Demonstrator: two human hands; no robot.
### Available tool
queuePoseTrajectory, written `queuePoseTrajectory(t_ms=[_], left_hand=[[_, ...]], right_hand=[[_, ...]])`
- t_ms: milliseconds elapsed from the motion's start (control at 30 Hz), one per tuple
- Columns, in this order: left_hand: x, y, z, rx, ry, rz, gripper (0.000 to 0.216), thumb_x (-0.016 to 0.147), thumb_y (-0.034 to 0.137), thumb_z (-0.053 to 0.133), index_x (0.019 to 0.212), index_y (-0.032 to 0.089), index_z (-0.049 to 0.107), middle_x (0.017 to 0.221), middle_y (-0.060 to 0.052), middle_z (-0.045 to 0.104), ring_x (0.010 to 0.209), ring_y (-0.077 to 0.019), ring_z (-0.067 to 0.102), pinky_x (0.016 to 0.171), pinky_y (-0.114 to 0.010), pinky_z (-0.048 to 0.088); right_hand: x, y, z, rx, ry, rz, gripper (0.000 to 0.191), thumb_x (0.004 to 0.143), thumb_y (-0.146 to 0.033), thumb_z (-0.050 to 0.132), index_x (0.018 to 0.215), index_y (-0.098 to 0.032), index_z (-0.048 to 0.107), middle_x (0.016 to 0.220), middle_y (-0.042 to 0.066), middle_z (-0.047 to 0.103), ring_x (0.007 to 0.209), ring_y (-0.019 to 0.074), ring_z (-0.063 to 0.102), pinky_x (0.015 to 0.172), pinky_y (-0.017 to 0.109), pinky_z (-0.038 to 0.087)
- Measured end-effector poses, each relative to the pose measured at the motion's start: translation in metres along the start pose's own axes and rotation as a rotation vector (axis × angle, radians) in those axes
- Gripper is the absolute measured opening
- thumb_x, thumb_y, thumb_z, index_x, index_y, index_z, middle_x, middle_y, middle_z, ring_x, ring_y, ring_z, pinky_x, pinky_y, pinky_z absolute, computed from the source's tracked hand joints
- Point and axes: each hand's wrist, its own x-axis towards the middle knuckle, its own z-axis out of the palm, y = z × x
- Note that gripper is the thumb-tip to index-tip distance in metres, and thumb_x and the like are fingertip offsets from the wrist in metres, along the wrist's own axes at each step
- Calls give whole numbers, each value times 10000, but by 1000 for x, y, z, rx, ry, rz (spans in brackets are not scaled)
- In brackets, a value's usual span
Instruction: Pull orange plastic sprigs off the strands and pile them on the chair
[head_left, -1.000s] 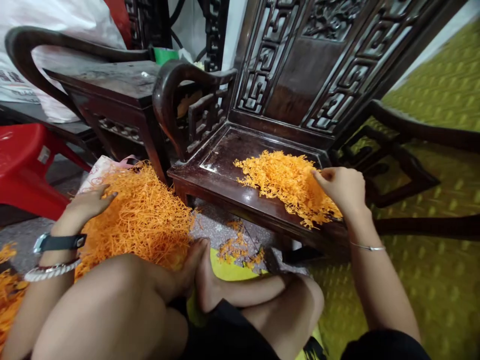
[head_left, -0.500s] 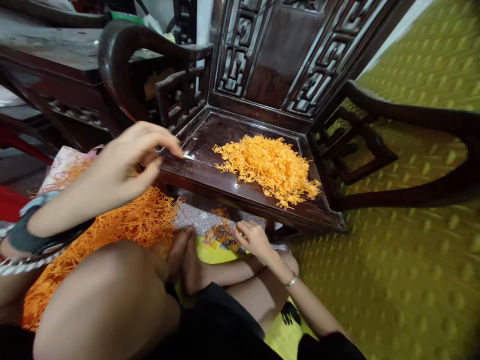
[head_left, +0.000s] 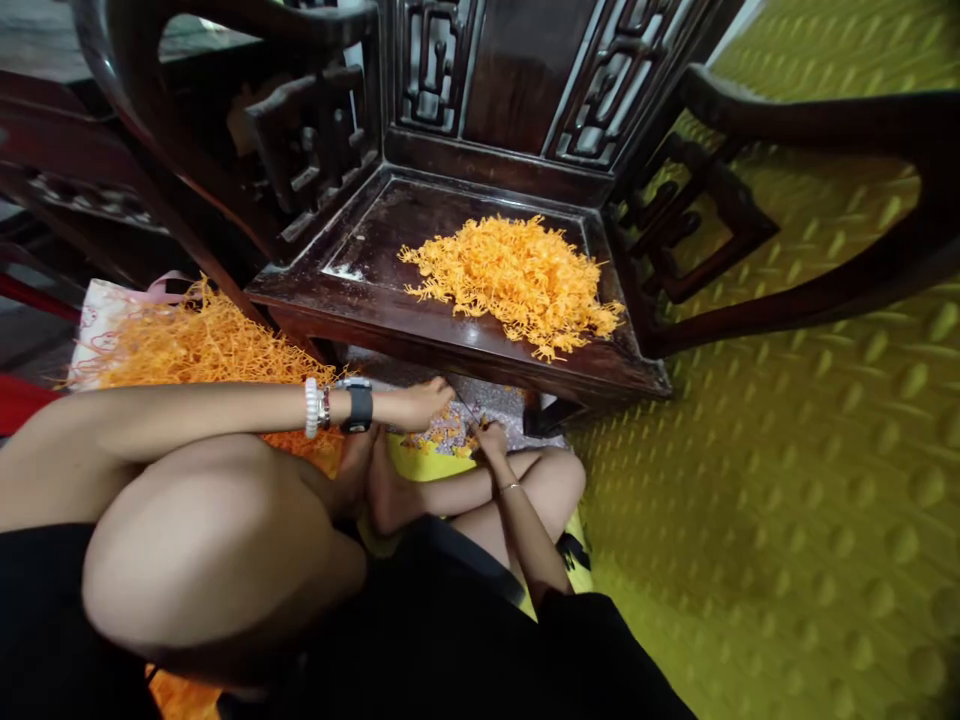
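While my left hand [head_left: 426, 405] pinches a thin dark strand [head_left: 466, 405], my right hand [head_left: 491, 440], curled nearer, grips it too.

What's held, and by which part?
Apparently a thin dark strand: left hand seemingly at its upper end, right hand at its lower end. Exact finger contact is too small to tell.

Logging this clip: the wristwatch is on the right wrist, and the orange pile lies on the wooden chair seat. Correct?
Not quite: the head view shows the wristwatch on the left wrist. The orange pile lies on the wooden chair seat.
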Motion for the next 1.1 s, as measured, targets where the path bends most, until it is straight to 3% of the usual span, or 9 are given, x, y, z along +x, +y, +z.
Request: queuePoseTrajectory(t_ms=[100,200,333,433,567,667,833,1000,1100], left_hand=[[1,-17,27,-44,-122,-9,157,843,152,598,994,112,589,966,-61,605,809,-157,601,702,-293,510],[-1,-24,28,-95,-154,29,145,853,208,600,958,107,602,903,-22,622,788,-137,599,710,-279,514],[0,-28,6,-131,-34,33,459,706,-32,516,1143,109,514,1075,-74,635,949,-169,585,805,-258,462],[-1,-28,-4,-163,62,52,591,683,-53,450,1245,131,431,1194,-95,606,1035,-172,573,844,-254,443],[-1,-24,1,-196,122,74,527,716,-2,441,1221,149,447,1104,-65,651,863,-141,613,719,-227,454],[1,-16,9,-217,146,112,378,825,146,472,1202,148,478,1098,-78,656,907,-163,615,783,-263,464],[7,1,20,-207,124,391,900,555,337,830,1329,118,426,1401,-186,459,1257,-316,440,1022,-363,365],[5,20,15,-252,-180,447,304,787,326,674,1013,123,674,931,-58,721,811,-159,645,716,-210,456],[-1,29,0,-272,-134,427,273,879,319,560,1016,131,704,943,-41,733,805,-130,644,700,-179,431]], right_hand=[[5,2,5,132,-79,52,353,900,-349,562,1196,-156,545,1190,89,579,1020,207,598,854,419,526],[6,1,6,313,-93,45,349,899,-347,565,1189,-154,552,1189,86,580,1023,213,597,855,416,526],[-2,-3,-1,629,-32,-55,345,900,-358,559,1174,-148,560,1174,79,586,1014,216,599,849,412,527],[-20,-7,-12,879,12,-162,330,912,-374,538,1144,-140,565,1098,76,610,934,180,616,805,383,535],[-57,-16,-32,1168,44,-309,366,899,-500,481,971,-159,590,873,30,643,687,127,595,695,305,515],[-90,-28,-50,1325,39,-395,369,842,-559,502,916,-208,588,803,7,636,601,127,559,610,280,487],[-138,-48,-85,1473,-16,-472,315,829,-548,505,835,-241,575,671,-22,550,537,128,512,533,274,473],[-171,-46,-125,1636,-28,-593,269,856,-515,510,815,-257,572,654,-49,491,420,64,367,395,193,353],[-183,-36,-142,1722,96,-700,195,864,-428,562,829,-245,619,672,-41,520,448,51,419,403,171,346]])
